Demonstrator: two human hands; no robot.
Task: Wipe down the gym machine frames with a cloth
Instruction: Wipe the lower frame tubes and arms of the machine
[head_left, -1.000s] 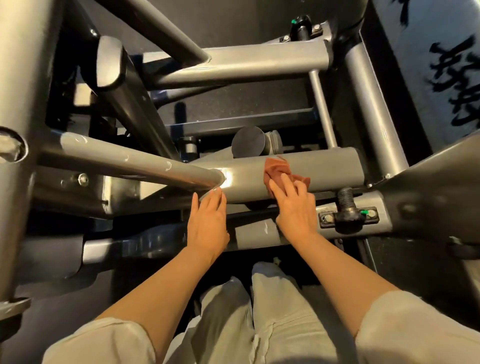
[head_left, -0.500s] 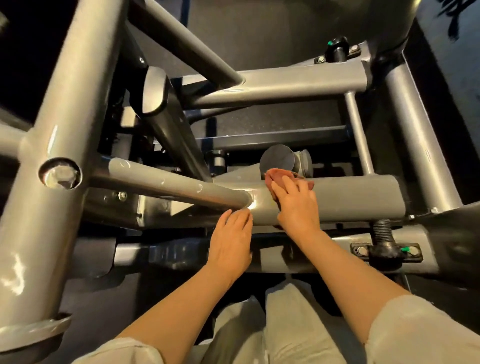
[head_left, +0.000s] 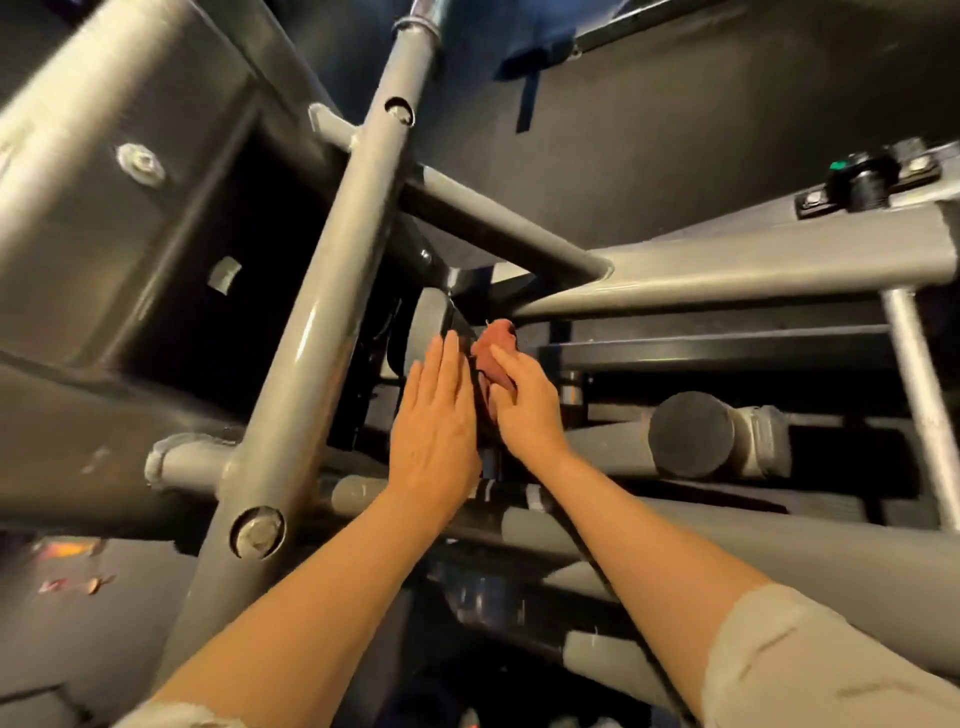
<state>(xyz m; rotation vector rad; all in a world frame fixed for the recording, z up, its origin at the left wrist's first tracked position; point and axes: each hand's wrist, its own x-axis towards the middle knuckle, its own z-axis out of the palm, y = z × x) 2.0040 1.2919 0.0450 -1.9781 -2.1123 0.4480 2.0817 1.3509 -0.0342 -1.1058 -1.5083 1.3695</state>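
My right hand (head_left: 524, 410) pinches the reddish cloth (head_left: 493, 348) against a dark inner frame bracket (head_left: 457, 325). My left hand (head_left: 434, 431) lies flat and unclenched. Judging by the many grey tubes (head_left: 332, 291) around, plenty remains.

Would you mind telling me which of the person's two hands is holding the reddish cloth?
The right hand: its fingers grip the reddish cloth against the dark frame part. The left hand is flat with straight fingers, holding nothing.

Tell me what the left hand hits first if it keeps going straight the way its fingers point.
Probably the dark bracket just past the left hand, whose straight fingertips already reach its edge. Depth is unclear, so it may be touching now. The cloth in the right hand sits beside that line.
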